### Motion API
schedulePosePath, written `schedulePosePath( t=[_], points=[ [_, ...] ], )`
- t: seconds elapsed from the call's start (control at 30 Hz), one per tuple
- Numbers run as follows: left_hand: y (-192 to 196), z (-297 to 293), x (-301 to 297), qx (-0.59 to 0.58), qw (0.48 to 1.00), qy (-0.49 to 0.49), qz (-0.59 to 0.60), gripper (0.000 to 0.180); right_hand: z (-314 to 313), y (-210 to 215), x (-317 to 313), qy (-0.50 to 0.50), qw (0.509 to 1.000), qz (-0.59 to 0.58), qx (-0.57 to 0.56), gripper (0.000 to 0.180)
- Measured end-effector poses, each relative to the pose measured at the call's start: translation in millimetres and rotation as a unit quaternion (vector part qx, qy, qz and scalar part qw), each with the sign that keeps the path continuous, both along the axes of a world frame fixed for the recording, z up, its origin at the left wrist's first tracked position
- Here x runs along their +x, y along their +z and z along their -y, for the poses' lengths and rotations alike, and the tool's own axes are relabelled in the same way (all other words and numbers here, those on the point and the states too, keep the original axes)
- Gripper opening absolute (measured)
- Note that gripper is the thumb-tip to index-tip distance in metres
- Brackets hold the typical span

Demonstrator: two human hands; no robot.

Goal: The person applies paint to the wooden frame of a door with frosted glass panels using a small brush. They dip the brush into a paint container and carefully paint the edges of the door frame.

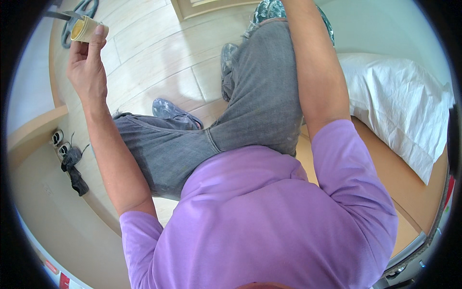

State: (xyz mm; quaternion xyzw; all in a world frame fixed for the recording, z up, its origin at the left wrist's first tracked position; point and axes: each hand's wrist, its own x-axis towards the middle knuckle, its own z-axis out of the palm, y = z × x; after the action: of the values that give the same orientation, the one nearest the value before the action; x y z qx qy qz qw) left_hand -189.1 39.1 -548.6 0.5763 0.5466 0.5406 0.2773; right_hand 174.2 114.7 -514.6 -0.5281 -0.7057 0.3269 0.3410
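At the upper left, my left hand (89, 72) is raised and closed on a short cream-coloured cylinder (90, 30). Its open end looks yellowish; whether it is a tape roll or a small cup I cannot tell. The thumb lies along its near side, and the fingers are behind and below. Right by the open end is a dark, narrow tool-like piece (58, 15), seen only in part. My right forearm (320, 62) stretches up past my right knee and leaves the picture at the top edge, so my right hand is out of sight.
A grey loop-shaped thing (67, 36) lies on the pale tiled floor (159, 53) behind the cylinder. Shoes and dark cloth (72, 156) lie at the left wall. A white sack (394, 91) rests on brown boards (423, 207) at the right. A wooden frame (192, 10) stands ahead.
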Motion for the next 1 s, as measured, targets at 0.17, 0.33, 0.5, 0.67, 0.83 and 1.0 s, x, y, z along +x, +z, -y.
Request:
schedulePosePath(
  t=[0.17,0.33,0.5,0.67,0.83,1.0],
  points=[
    [-3.8,-3.3,-2.2,0.01,1.0,-0.015,0.021,0.041,-1.8,-3.2,0.0,0.011,1.0,-0.019,0.0,0.024],
    [-3.6,-4.0,-4.4,-0.005,1.0,-0.007,0.012,0.041,-2.6,-5.2,-0.1,0.019,1.0,-0.011,0.002,0.024],
    [-2.8,-3.4,-4.1,-0.014,1.0,-0.004,-0.007,0.041,1.3,-0.3,-2.8,0.017,1.0,0.017,-0.002,0.024],
    [-1.2,-2.9,-5.2,-0.017,1.0,-0.007,0.0,0.04,0.5,-3.1,-2.0,0.023,1.0,0.016,0.006,0.024],
    [2.4,3.3,-3.9,-0.018,1.0,-0.011,0.006,0.04,4.4,-4.7,-0.7,0.019,1.0,0.023,-0.005,0.025],
    [6.6,5.1,-1.6,-0.016,1.0,-0.012,0.016,0.039,4.4,-6.5,0.6,0.015,0.999,0.029,-0.016,0.024]
  ],
)
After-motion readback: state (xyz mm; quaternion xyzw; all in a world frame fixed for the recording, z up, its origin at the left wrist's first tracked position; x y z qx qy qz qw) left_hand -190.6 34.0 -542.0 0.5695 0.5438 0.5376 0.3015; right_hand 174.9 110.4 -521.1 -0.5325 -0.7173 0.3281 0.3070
